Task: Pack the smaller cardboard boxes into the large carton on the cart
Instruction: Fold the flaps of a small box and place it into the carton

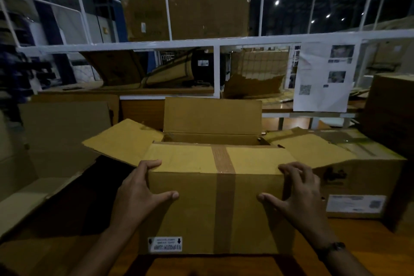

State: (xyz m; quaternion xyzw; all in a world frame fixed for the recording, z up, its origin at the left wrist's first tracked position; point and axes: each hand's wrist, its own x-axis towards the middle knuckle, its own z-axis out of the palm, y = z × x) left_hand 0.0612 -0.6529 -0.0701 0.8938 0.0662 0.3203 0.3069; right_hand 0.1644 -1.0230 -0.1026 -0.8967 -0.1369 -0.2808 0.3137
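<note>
My left hand (pixel 143 188) and right hand (pixel 298 188) gripped the small box (pixel 190 208) by its sides (tape (pixel 224 197) down its middle), near the open carton (pixel 212 116).

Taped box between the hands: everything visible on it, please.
The taped box is brown cardboard, closed, upright and square to the camera. A brown tape strip runs across its top and down the front face; a white label sits upside down near the lower front edge. The left hand and right hand grip its upper corners, thumbs on the front.
</note>
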